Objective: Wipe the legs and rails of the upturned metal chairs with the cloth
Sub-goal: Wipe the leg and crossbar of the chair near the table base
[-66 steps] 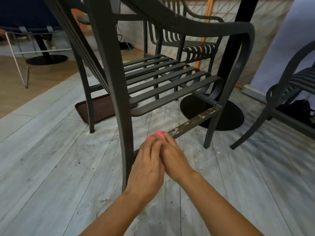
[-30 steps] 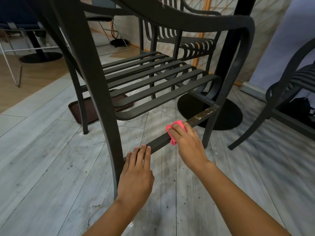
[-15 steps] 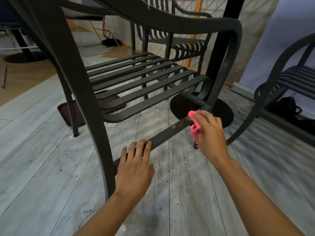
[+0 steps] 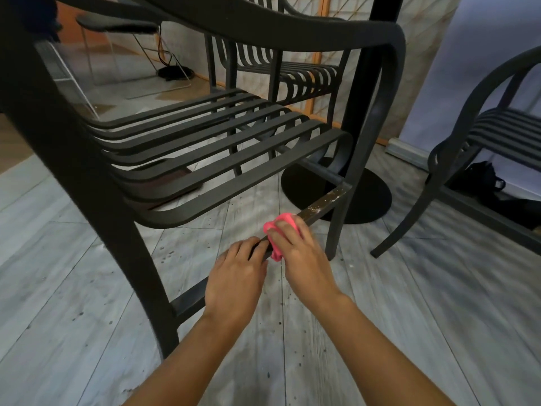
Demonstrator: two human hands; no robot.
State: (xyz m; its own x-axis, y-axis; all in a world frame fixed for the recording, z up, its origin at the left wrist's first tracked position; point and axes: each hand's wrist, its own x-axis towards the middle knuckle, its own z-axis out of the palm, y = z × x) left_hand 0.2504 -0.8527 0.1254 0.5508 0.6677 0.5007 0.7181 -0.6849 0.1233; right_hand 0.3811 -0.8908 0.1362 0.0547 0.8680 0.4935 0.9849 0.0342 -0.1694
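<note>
A dark metal chair [image 4: 222,159] with a slatted seat stands upright right in front of me. Its low side rail [image 4: 319,206] runs between two legs and carries pale, rusty grime on its far stretch. My right hand [image 4: 301,253] grips a pink cloth [image 4: 278,227] wrapped over the middle of that rail. My left hand [image 4: 234,276] rests on the rail just beside it, fingers laid over the top edge. The two hands almost touch.
A black round table base [image 4: 363,197] and post stand behind the rail. Another dark chair [image 4: 483,142] is at the right, a third [image 4: 281,68] behind. A black bag [image 4: 480,177] lies under the right chair. The floor is grey planks.
My right hand slid the pink cloth back along the rail from the far leg toward my left hand. The left hand stayed on the rail.
</note>
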